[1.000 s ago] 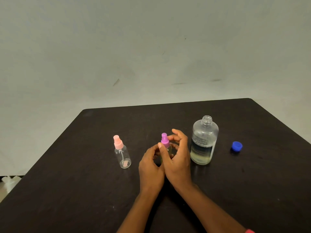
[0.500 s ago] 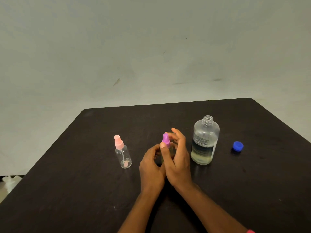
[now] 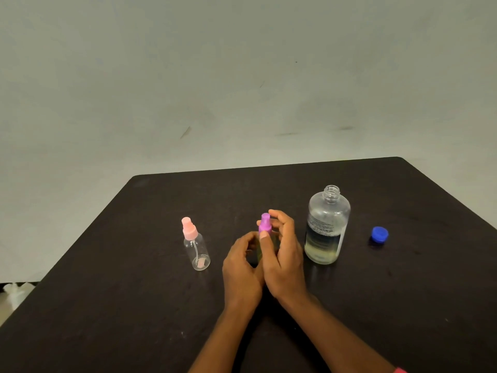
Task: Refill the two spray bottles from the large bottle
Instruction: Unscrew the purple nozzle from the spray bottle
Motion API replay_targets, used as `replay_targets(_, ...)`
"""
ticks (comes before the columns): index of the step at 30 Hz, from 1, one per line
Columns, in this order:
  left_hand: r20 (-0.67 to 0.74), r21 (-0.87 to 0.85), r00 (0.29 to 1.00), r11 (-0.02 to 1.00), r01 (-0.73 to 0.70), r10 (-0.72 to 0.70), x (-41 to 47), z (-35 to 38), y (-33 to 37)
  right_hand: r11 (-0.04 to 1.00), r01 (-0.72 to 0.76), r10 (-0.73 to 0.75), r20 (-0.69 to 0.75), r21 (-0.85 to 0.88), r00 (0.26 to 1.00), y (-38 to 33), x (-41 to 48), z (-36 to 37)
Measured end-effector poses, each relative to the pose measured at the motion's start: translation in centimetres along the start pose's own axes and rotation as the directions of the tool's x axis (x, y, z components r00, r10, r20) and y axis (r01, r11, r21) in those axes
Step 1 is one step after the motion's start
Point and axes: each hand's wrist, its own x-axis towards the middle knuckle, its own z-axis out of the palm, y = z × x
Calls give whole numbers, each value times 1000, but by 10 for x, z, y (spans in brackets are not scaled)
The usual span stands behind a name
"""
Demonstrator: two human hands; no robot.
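Observation:
A small clear spray bottle with a purple pump top (image 3: 265,224) stands at the table's middle, its body mostly hidden by my hands. My left hand (image 3: 242,267) curls around the bottle's body. My right hand (image 3: 283,254) has thumb and fingers on the purple top. A second small spray bottle with a pink top (image 3: 195,244) stands upright to the left, looking empty. The large clear bottle (image 3: 326,227) stands uncapped to the right, holding pale yellowish liquid in its lower part. Its blue cap (image 3: 379,234) lies further right.
Everything rests on a dark table (image 3: 107,319) whose far edge runs below a plain pale wall. A white object (image 3: 16,290) sits on the floor past the table's left edge.
My right fingers have shifted around the purple top, and the thumb sits slightly lower on it. The other bottles and the cap have not moved.

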Motion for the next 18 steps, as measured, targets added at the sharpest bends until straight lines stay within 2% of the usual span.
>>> replay_targets(8,-4,-7,1000,1000,20,-20,0,1,0,999,17,-21,-74,-47,997,1,3,-1)
replay_targets(18,-1,4,1000,1000,-4,4,0,0,0,1000,9,-8,55,-13,998,-4,1,-3)
